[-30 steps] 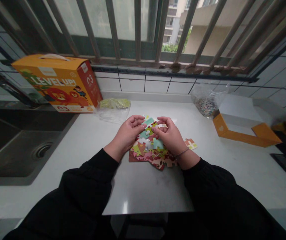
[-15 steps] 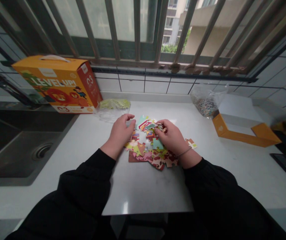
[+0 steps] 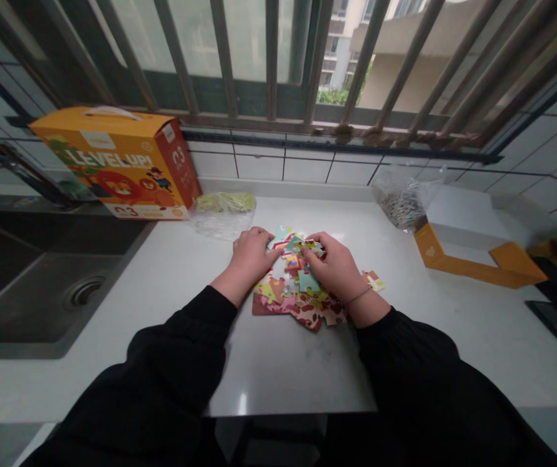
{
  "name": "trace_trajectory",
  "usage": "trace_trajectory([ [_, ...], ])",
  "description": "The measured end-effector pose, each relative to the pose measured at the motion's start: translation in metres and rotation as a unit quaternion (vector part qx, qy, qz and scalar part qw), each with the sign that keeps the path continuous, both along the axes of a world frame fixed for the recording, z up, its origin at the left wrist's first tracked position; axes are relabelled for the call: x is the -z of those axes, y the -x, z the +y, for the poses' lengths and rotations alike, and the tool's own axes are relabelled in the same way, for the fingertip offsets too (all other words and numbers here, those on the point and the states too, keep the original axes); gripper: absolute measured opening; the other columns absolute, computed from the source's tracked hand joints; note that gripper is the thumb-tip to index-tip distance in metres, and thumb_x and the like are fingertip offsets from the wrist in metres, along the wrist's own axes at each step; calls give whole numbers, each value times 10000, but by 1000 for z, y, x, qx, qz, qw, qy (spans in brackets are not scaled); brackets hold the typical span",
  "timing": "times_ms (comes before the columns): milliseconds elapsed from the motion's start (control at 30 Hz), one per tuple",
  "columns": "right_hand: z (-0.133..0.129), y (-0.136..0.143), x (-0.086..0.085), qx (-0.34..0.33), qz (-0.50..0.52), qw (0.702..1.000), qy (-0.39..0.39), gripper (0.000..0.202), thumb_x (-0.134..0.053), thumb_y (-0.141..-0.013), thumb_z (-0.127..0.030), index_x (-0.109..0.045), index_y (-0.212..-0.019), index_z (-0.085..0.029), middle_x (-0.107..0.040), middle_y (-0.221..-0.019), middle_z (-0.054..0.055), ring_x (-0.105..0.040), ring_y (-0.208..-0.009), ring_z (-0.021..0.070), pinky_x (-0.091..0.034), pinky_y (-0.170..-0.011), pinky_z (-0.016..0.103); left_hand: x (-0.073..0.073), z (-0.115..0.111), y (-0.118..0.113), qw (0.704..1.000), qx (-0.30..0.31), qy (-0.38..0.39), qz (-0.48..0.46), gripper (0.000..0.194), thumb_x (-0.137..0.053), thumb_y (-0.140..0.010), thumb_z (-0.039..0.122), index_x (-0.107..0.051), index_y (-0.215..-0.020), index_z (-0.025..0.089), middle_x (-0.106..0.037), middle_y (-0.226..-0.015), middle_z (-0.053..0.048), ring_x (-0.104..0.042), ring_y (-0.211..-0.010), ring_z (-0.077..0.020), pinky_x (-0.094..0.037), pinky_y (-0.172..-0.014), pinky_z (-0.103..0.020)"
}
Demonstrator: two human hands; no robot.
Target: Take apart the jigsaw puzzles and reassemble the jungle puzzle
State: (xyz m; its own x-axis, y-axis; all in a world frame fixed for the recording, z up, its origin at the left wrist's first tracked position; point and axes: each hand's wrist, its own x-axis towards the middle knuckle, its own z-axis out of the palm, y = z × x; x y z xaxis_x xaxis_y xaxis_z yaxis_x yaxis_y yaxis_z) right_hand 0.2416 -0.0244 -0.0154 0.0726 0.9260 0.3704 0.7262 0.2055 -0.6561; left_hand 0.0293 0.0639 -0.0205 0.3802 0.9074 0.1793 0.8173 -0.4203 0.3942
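Observation:
Colourful puzzle pieces (image 3: pixel 308 281) lie heaped and overlapping on the white counter, between and below both hands. At the heap's left side is my left hand (image 3: pixel 254 256), its fingers bent round the edge of some pieces near the top; what its fingertips grip is partly hidden. My right hand (image 3: pixel 333 263) pinches several puzzle pieces (image 3: pixel 310 245) at the heap's upper right, with thumb and fingers closed on them. A loose piece (image 3: pixel 374 280) sits just right of my right wrist.
An orange box (image 3: pixel 117 165) stands at the back left beside a dark sink (image 3: pixel 35 285). Clear plastic packaging (image 3: pixel 222 214) lies near it. At the right are a bag of small pieces (image 3: pixel 402 204) and an open orange-edged box (image 3: pixel 478 259).
My left hand has moved right, onto the upper left of the heap, and its fingers have come closer to the pieces. My right hand stays almost in place, still holding pieces.

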Motion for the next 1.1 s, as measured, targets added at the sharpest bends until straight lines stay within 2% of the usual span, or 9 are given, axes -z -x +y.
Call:
trace_trajectory([
  [133,1,0,5,-28,-38,998,37,189,-703,-1005,-303,-718,-1175,-221,-782,-1149,111,-721,-1077,285,-547,-967,402,2,1,2,998,11,23,-59,397,-839,-900,408,-765,-1238,214,-762,-1272,-116,-680,-1177,-323,-523,-1055,-456],
  [233,1,0,5,-30,-22,999,21,183,-673,-1030,-307,-710,-1184,-215,-775,-1142,106,-722,-1065,276,-549,-978,404,1,-1,3,990,-2,45,-132,309,-783,-923,323,-760,-1219,235,-797,-1110,-67,-712,-994,-261,-555,-923,-388],
  [333,1,0,4,-53,-9,999,12,197,-675,-1023,-309,-691,-1197,-216,-760,-1152,108,-711,-1081,278,-552,-999,419,-2,-4,5,979,5,50,-200,253,-712,-955,273,-778,-1197,247,-805,-1041,-39,-719,-924,-224,-563,-888,-351],
  [400,1,0,6,-61,-8,998,4,246,-705,-996,-297,-662,-1223,-213,-732,-1204,126,-690,-1139,294,-551,-1032,448,-5,-8,5,968,45,60,-240,248,-681,-982,291,-790,-1200,247,-816,-1041,-36,-726,-916,-214,-574,-889,-342],
  [533,2,-2,11,-50,1,999,-14,409,-763,-947,-260,-598,-1319,-217,-658,-1291,147,-647,-1236,318,-540,-1106,513,-10,-19,4,931,134,148,-304,336,-638,-1046,429,-784,-1296,259,-831,-1067,-52,-728,-845,-207,-599,-779,-331],
  [700,4,-5,16,-52,-2,998,-19,456,-803,-924,-238,-613,-1339,-247,-588,-1314,129,-620,-1294,315,-512,-1182,542,-12,-25,2,918,142,174,-326,375,-644,-1046,435,-785,-1342,252,-823,-998,-68,-734,-848,-214,-630,-816,-363],
  [800,3,-4,14,-38,3,999,-13,412,-846,-896,-248,-629,-1246,-243,-596,-1280,121,-633,-1247,307,-530,-1145,532,-13,-26,2,918,128,175,-331,356,-644,-1044,420,-794,-1317,247,-811,-929,-63,-738,-864,-226,-636,-822,-379],
  [933,0,0,6,-52,23,998,10,307,-843,-912,-282,-620,-1122,-250,-690,-1146,71,-680,-1101,284,-562,-1015,473,-16,-28,2,919,123,173,-333,318,-639,-1047,406,-806,-1265,245,-803,-925,-61,-725,-853,-218,-628,-799,-366],
  [1100,-2,2,-2,-42,33,999,8,311,-833,-936,-283,-668,-1198,-251,-761,-1152,68,-706,-1057,277,-543,-956,432,-19,-28,3,914,138,164,-343,295,-669,-1038,428,-809,-1218,241,-816,-1058,-66,-709,-839,-193,-609,-771,-337],
])
